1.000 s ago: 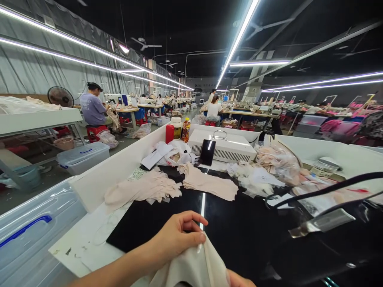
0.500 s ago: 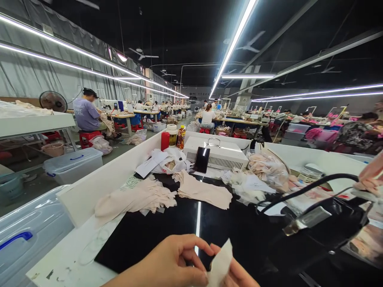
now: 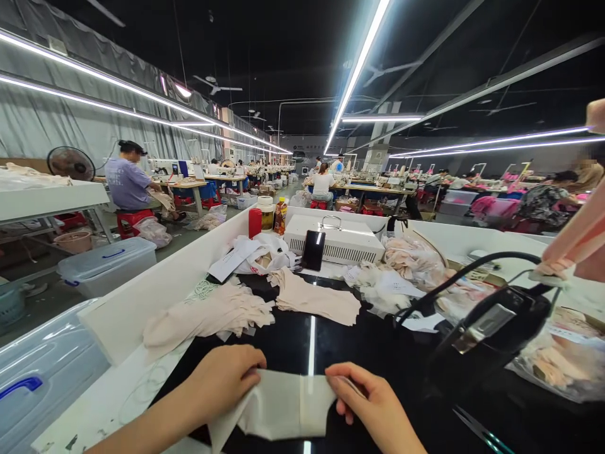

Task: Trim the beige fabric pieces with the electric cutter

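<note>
My left hand (image 3: 222, 381) and my right hand (image 3: 378, 410) each pinch one end of a pale beige fabric piece (image 3: 283, 407), which is stretched flat between them on the glossy black worktop (image 3: 368, 353) at the near edge. Both hands are closed on the cloth. Two stacks of beige fabric pieces (image 3: 208, 312) (image 3: 316, 299) lie just beyond my hands. A black heat-press head (image 3: 491, 328) with cables hangs over the worktop to my right.
A white machine box (image 3: 340, 243) with a dark phone (image 3: 312, 250) leaning on it stands at the back. Bottles (image 3: 267, 214), white bags and lace scraps (image 3: 392, 280) crowd the far side. Clear plastic bins (image 3: 106, 265) sit on the floor left. Other people sew at distant tables.
The camera view has shifted lower. My hands moved apart and lowered, spreading the fabric piece flat on the black worktop; earlier it was bunched upright between them.
</note>
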Tool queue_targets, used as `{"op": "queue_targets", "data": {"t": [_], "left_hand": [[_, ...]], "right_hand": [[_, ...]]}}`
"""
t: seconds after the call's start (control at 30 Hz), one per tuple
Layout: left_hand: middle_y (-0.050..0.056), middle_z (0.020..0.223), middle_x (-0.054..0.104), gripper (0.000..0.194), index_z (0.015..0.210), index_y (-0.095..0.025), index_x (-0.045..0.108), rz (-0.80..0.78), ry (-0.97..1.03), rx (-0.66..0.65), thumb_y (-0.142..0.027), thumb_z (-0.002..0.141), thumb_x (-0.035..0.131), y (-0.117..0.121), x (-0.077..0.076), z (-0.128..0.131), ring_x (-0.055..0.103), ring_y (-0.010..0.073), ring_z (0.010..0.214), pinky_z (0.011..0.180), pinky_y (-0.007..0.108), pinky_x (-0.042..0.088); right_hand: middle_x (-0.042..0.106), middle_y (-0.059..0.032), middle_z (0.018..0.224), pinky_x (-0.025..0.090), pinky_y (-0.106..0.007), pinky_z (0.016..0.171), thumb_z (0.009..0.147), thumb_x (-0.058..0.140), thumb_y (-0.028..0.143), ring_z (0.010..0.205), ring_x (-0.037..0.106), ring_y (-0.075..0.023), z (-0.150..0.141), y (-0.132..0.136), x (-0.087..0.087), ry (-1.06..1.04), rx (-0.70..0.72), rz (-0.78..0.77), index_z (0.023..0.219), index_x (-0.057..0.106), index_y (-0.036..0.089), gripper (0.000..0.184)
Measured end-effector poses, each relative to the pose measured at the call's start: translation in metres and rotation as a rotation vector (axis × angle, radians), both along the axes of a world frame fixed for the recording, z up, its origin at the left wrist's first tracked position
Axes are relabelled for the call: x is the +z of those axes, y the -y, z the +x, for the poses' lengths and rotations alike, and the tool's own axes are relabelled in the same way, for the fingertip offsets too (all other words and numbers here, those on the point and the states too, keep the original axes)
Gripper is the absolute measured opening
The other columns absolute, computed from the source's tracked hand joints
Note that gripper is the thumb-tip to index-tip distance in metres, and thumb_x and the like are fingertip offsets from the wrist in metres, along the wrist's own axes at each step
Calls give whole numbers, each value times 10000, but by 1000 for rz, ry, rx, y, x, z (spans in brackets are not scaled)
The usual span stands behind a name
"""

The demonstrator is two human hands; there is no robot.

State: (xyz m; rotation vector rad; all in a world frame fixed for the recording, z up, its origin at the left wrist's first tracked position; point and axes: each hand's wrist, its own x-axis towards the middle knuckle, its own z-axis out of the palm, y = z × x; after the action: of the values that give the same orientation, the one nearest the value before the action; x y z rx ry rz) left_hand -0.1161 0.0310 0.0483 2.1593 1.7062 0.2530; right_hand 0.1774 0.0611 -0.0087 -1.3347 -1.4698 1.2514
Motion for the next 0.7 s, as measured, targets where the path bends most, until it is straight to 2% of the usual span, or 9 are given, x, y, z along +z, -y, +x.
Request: {"op": "queue_targets", "data": {"t": [0.07,0.13,0.23,0.3,0.4,0.47,0.5,0.6,0.7], "left_hand": [[120,1178,795,290,1093,-194,795,182,-154,-2,-76,983,554,-4,-9,3,749,314,1070,935,393,553],[169,1318,759,338,1181,-161,768,340,-198,-104,-27,1022,501,-2,-18,12,720,344,1229,1061,465,554],[129,1400,745,324,1320,-192,710,443,-84,-389,-64,1074,542,8,-28,30,689,304,1333,1178,452,526],[107,1391,755,248,1321,-210,698,432,-18,-492,-150,1099,604,13,-33,39,697,296,1333,1208,441,516],[114,1419,741,210,1309,-213,697,388,-13,-486,-204,1107,638,13,-38,44,698,318,1344,1196,447,534],[129,1437,727,249,1339,-202,683,362,-24,-455,-193,1090,671,9,-38,41,693,327,1351,1187,453,546],[139,1439,723,284,1355,-192,673,356,-20,-440,-195,1073,704,7,-38,38,692,328,1349,1187,455,548],[150,1419,727,360,1345,-164,667,360,23,-408,-239,1019,800,3,-38,31,700,329,1323,1174,450,560],[115,1300,776,109,1170,-170,710,393,62,-384,-214,1071,703,2,-41,28,739,298,1227,1102,415,594]], "right_hand": [[714,-25,582,513,-301,571,779,755,629,499,634,-187,-5,-15,3,30,19,16,901,846,194,461],[707,-16,570,518,-313,563,752,742,611,476,630,-191,-7,-27,3,62,26,20,891,826,195,447],[693,1,574,527,-327,550,747,711,596,457,622,-191,-5,-39,1,110,25,56,914,806,207,434],[704,-6,619,552,-339,561,771,678,586,489,641,-198,-4,-44,1,136,17,99,945,796,212,429],[796,-99,987,612,-358,617,819,630,572,704,747,-237,-3,-46,4,160,-33,182,1079,766,213,464],[741,-144,1265,636,-371,669,850,612,560,896,776,-268,-3,-42,7,175,-66,246,1179,731,223,485],[712,-144,1311,637,-375,699,866,611,548,953,768,-275,-2,-37,9,186,-73,277,1194,720,234,466],[718,-84,1062,595,-371,730,903,647,493,871,708,-251,-1,-17,13,233,-42,342,1021,730,265,270],[689,-34,875,554,-368,741,963,659,414,798,655,-233,2,4,13,353,88,369,865,706,278,173]]}}
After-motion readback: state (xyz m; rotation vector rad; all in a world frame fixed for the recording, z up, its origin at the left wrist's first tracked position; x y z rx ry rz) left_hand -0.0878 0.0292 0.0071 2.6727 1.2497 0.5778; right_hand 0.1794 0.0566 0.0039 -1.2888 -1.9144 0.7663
